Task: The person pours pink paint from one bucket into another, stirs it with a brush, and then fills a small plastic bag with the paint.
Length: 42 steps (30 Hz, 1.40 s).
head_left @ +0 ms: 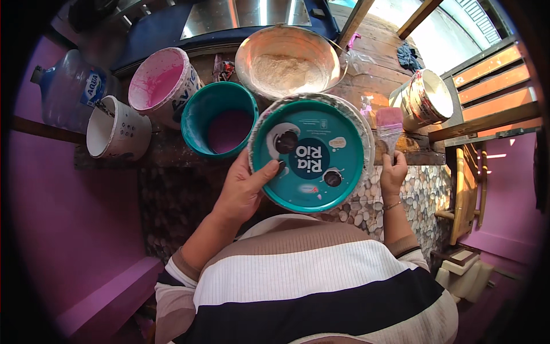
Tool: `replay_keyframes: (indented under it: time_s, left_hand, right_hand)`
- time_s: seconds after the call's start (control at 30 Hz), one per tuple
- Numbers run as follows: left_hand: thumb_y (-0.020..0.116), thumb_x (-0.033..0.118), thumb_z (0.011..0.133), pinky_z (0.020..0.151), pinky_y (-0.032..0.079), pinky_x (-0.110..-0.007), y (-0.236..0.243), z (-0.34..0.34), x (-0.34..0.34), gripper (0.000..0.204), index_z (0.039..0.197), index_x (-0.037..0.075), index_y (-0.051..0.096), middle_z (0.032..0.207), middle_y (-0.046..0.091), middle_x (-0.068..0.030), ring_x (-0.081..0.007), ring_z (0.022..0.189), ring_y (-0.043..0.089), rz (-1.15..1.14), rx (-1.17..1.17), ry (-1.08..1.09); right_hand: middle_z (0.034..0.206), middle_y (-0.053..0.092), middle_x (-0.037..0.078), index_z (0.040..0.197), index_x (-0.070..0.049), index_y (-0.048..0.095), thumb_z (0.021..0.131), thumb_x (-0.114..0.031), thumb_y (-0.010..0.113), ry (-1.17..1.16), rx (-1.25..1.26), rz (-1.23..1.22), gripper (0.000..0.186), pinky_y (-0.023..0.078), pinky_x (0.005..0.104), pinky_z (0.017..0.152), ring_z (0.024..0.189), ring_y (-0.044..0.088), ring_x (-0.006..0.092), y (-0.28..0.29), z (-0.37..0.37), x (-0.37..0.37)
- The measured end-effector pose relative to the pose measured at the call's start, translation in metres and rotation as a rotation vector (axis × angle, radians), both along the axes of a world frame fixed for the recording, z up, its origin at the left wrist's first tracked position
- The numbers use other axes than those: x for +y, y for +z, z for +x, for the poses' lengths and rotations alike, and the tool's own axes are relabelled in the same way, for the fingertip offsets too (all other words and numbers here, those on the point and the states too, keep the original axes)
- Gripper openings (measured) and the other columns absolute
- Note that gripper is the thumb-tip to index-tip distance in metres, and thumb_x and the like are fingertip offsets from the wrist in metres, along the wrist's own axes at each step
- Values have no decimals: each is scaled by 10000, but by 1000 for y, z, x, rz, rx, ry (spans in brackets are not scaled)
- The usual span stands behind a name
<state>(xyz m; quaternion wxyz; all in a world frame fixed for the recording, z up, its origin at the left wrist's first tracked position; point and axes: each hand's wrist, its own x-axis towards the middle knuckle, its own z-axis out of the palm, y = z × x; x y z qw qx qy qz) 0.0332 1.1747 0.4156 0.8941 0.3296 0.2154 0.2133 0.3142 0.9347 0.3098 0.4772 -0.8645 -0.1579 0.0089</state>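
Head view: from where I stand, the person's left hand [238, 189] grasps a teal lid [309, 156] at its rim, thumb on top, other fingers largely hidden. Beside it, the right hand [394, 174] pinches a brush [389, 120], pink bristles pointing away. Good handling probably means a level lid and bristles clear of it. Beyond, a teal bucket [192, 129] and a powder-holding basin [245, 63] crowd the lid's far side; a stained pail [413, 108] stands rightward.
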Motion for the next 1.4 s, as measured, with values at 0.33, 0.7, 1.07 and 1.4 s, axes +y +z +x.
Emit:
replay_keyframes:
  time_s: [0.33, 0.7, 1.07, 1.4]
  left_hand:
    - [681, 122, 884, 908, 496, -345, -164, 125, -54, 435, 1212, -48, 452, 1168, 601, -196, -230, 1045, 611, 237, 358, -99]
    - [655, 395, 860, 1051, 397, -447, -129, 163, -38, 738, 1289, -136, 375, 1281, 509, -360, -443, 1250, 486, 768, 1023, -386]
    - [717, 372, 806, 978, 458, -398, -66, 95, -18, 818, 1378, -102, 375, 1240, 531, -293, -387, 1129, 560, 1076, 708, -564]
    - [592, 66, 951, 794, 541, -275, 15, -73, 80, 218, 1155, -10, 578, 959, 625, -58, -107, 851, 629, 480, 306, -79]
  right_hand:
    - [872, 589, 88, 915, 27, 619, 782, -53, 674, 82, -117, -72, 165, 463, 311, 756, 817, 566, 195, 63, -28, -27]
    - [949, 574, 170, 970, 21, 629, 822, -127, 699, 30, -228, -244, 221, 454, 399, 813, 906, 562, 330, -27, -21, 64]
    - [1099, 538, 179, 1155, -4, 573, 832, -205, 681, 82, -275, -535, 396, 389, 466, 954, 1098, 494, 368, -38, -35, 88]
    - [813, 604, 46, 940, 9, 653, 927, -121, 630, 408, -222, 86, 133, 466, 257, 639, 705, 568, 107, 84, -33, 125]
